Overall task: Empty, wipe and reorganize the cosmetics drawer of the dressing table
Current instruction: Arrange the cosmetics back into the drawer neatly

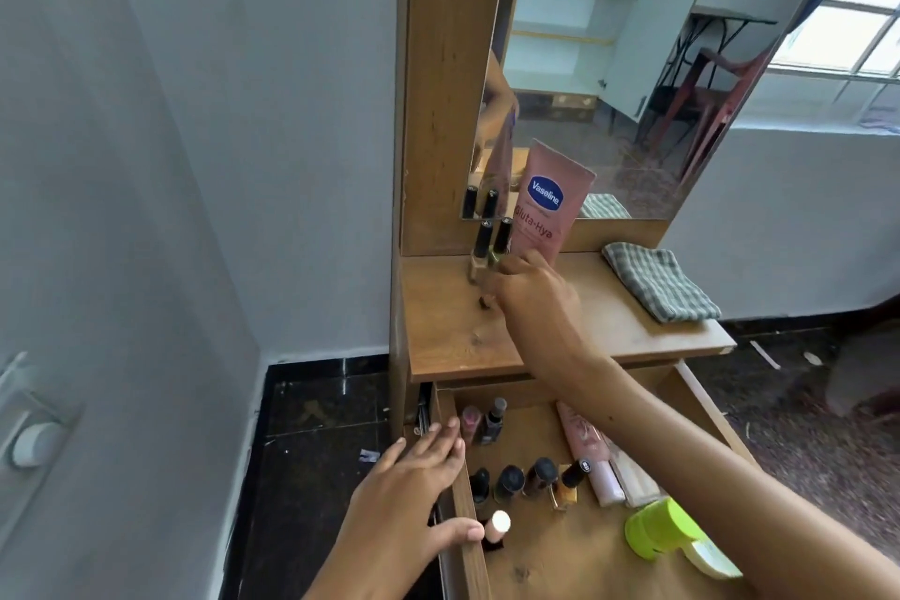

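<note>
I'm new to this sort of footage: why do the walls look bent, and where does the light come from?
Head view: wide-angle lens bows the dressing table edges and wall; daylight enters by the window at right, overexposed; the right hand is slightly blurred.

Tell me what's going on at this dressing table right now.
A person is emptying the open drawer onto the tabletop. The right hand is at the nail polish bottles standing by a pink lotion tube. The left hand rests on the drawer's side. More bottles remain inside; a folded cloth waits unused.
</note>
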A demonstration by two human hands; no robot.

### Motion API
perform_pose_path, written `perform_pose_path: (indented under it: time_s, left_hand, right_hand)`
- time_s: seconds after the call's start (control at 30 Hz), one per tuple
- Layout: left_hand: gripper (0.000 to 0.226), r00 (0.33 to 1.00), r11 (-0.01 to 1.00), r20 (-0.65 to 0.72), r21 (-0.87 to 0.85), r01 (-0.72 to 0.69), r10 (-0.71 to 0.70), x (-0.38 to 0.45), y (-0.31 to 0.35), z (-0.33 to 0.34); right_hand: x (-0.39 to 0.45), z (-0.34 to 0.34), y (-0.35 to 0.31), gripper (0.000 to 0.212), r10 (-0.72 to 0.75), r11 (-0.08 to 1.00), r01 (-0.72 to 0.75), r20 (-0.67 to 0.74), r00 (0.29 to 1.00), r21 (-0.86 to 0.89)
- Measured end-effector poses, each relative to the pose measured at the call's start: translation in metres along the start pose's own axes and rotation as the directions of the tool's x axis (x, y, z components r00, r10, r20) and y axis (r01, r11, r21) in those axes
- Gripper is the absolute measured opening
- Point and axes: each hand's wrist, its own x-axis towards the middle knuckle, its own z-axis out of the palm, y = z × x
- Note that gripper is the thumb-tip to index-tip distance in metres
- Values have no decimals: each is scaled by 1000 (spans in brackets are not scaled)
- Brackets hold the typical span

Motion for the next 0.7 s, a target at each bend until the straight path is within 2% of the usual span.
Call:
perform_pose_path:
  time_s: [0.1, 0.23, 0.43, 0.7]
  left_hand:
    - [83, 999, 1000, -47, -16, -9, 8, -2, 0, -1]
    - [81, 999, 1000, -47, -16, -5, 4, -4, 3, -2]
    - [80, 995, 1000, -98, -10, -2, 1, -6, 6, -2]
    - [82, 992, 999, -126, -40, -11, 6, -7, 6, -3]
  right_hand:
    - [-22, -19, 2, 28, 10, 990, -12, 17, 1000, 138]
    - [-54, -38, 20, 29, 152, 930, -209, 200, 968, 303]
    - [-77, 6, 30, 26, 257, 907, -340, 312, 915, 250]
    - [-76, 49, 30, 23, 169, 943, -250, 333, 928, 219]
